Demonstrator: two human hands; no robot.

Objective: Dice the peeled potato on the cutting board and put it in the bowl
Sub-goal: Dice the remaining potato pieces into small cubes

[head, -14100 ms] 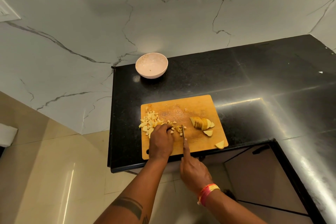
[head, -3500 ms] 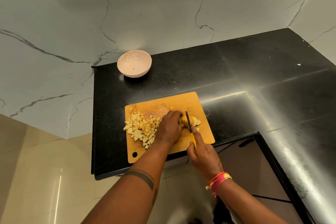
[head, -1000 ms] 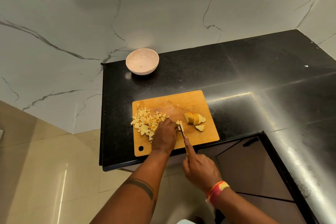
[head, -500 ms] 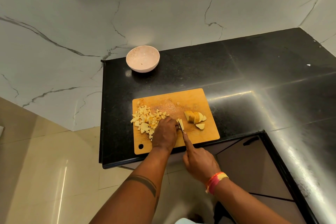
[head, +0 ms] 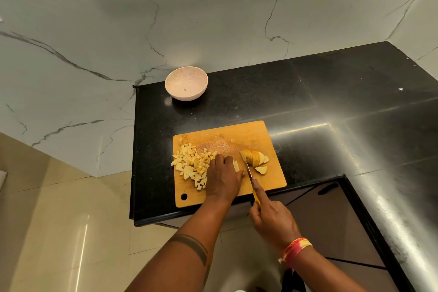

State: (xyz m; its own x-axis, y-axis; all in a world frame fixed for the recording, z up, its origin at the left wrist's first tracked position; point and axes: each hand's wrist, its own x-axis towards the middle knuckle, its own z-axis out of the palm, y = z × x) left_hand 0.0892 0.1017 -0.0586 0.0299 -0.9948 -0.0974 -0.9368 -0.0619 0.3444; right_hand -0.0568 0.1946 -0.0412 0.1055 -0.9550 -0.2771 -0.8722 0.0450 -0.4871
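Two hands work at the cutting board [head: 248,136], lower centre of frame, on the black desk [head: 331,106]. Left hand [head: 224,179] lies knuckles-up w/ fingers curled down on a small potato strip [head: 236,165] just right of its fingertips. Right hand [head: 272,220], below & right of it, grips the yellow knife handle, index finger stretched along the spine; knife [head: 248,170] blade points up-frame, just right of the strip. Sliced potato [head: 254,158] sits just right of the blade tip, one loose wedge [head: 261,169] below it. Diced pile [head: 192,164] lies left of the left hand, touching it. Bowl [head: 186,86] stands upper left on the desk, well apart from the board, only a speck inside. No readable writing or labels. Vs. half a sec ago: the blade has shifted right off the strip, closer to the slices; hands, pile & bowl otherwise unchanged.
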